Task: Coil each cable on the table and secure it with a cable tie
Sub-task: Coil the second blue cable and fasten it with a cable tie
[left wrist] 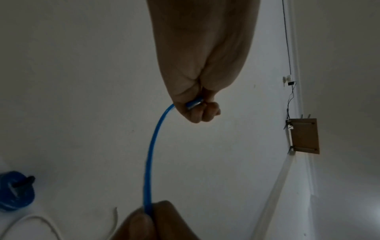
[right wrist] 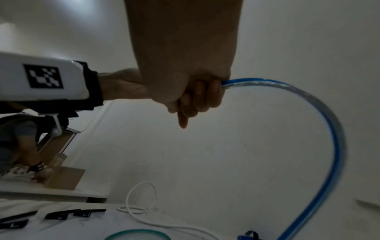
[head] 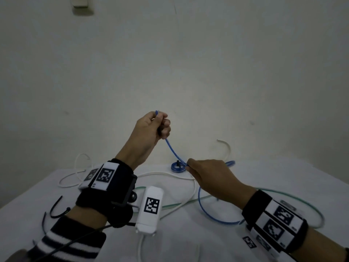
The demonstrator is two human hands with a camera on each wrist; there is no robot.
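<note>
A: Above the table [head: 188,242], left hand [head: 151,127] is raised, fist clenched round the blue cable [head: 174,152] near its end; the tip sticks out the top of the fist.

B: Right hand [head: 209,178]?

A: Lower, just over the cloth, fingers pinching the same blue cable further along. Short span runs taut-ish between the two hands, the rest loops down onto the table and trails toward the right wrist.

B: Other stuff?

A: Finished blue coil [head: 177,166] with a black tie at the far edge, already done by the look of it. White cable [head: 166,173] and green cable [head: 283,192] lie loose and cross the blue one. Black cable ties [right wrist: 61,215] sit on the left side of the cloth.

B: Step?

A: Starting the first loop, I'd judge. To do it well: keep the left grip fixed as anchor, slide the right hand along, bring even loops up to the left fist. Lift the blue clear of white and green so they don't drag along.
</note>
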